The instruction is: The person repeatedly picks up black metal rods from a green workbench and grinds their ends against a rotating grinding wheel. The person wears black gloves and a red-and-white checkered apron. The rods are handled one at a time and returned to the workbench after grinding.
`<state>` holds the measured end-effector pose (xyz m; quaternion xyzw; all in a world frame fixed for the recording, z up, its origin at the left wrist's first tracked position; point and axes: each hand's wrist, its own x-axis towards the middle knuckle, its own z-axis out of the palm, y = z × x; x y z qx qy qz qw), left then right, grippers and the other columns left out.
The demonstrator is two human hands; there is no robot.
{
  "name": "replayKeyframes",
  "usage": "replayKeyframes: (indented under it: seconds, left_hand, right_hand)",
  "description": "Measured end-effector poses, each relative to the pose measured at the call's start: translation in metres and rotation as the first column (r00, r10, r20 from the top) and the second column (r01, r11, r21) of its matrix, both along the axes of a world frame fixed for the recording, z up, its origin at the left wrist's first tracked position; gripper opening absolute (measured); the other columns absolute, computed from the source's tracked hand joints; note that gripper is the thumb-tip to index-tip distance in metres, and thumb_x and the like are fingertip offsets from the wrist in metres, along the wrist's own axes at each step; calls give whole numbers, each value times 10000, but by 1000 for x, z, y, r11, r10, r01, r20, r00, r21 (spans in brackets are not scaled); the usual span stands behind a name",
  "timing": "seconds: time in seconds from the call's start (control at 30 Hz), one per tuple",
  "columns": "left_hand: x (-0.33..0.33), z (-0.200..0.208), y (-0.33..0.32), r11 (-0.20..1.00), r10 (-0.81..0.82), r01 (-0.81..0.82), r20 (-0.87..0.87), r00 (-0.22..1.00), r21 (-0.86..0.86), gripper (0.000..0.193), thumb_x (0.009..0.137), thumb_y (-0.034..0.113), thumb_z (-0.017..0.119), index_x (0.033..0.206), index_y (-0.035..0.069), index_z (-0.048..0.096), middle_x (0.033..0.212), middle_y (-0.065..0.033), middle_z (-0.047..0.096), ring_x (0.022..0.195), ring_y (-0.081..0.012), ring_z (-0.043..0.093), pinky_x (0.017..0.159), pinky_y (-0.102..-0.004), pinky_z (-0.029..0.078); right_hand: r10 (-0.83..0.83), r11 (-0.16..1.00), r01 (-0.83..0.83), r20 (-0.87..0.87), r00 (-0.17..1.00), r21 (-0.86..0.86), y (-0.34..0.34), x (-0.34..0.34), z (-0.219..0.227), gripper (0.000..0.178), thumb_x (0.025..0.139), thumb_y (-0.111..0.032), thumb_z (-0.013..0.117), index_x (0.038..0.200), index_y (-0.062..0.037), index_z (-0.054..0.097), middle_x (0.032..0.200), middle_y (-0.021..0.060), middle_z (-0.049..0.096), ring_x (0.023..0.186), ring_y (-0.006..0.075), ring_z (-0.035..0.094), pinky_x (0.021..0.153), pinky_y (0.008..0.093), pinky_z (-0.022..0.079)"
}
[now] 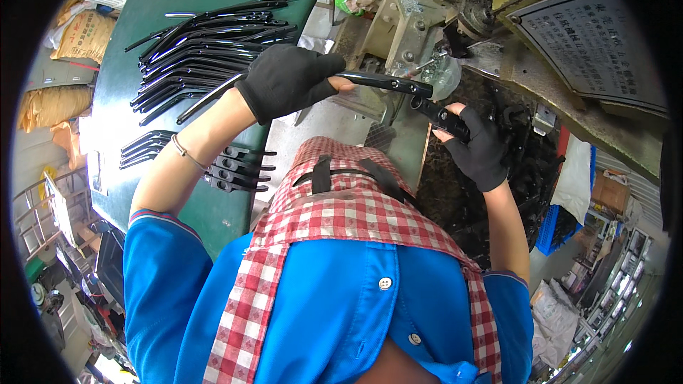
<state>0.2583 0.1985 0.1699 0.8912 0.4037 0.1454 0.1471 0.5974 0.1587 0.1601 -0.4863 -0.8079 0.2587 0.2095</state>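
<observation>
My left hand (288,80), in a black glove with bare fingertips, is closed around a long glossy black metal tube (390,83). The tube points right, and small holes show near its far end. My right hand (481,148), gloved the same way, grips a short black tubular fitting (440,118) between thumb and fingers. The fitting's round open mouth faces the tube's end, close below it; the two look slightly apart. Bent black tubes (206,57) lie in a stack on the green table beside my left arm.
The green table (153,0) stretches along the left. More black fittings (238,169) lie near its edge. A machine with a metal plate (590,50) stands at the upper right. Beneath my right hand is a pile of dark parts (523,206); a blue crate (555,231) stands beyond.
</observation>
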Motion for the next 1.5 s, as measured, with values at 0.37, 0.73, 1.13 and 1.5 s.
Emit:
replayKeyframes:
  seconds: [0.37, 0.73, 1.13, 1.5]
  left_hand:
    - [-13, 5, 4, 995, -58, 45, -139, 989, -91, 397, 910, 487, 529, 875, 103, 620, 576, -170, 563, 575, -377, 594, 530, -479, 440]
    - [-2, 3, 1, 995, -32, 20, -128, 991, -95, 418, 906, 497, 529, 822, 95, 603, 559, -162, 563, 550, -377, 590, 518, -465, 449]
    - [-1, -12, 11, 995, -98, 94, -113, 989, -36, 416, 925, 482, 502, 821, 88, 585, 534, -140, 555, 526, -377, 580, 506, -461, 444]
    - [19, -2, 33, 993, -118, 118, 16, 993, -29, 357, 939, 400, 528, 873, 54, 586, 534, -175, 526, 536, -391, 563, 506, -447, 430]
  right_hand:
    - [-6, 930, -129, 367, 930, 345, 8, -8, 38, 376, 753, -326, 756, 1049, -124, 642, 912, 101, 668, 772, 317, 649, 633, 384, 505]
    - [19, 953, -163, 484, 875, 256, 19, -20, 47, 362, 756, -379, 738, 1001, -129, 647, 917, 105, 635, 761, 344, 618, 651, 426, 479]
    - [61, 997, -72, 409, 910, 11, 23, -28, 47, 354, 791, -393, 720, 942, -88, 623, 721, 154, 606, 660, 353, 599, 585, 411, 445]
    - [-20, 973, -90, 466, 885, 213, 40, -13, 41, 399, 834, -409, 674, 1075, -94, 634, 880, 137, 648, 776, 332, 622, 688, 417, 475]
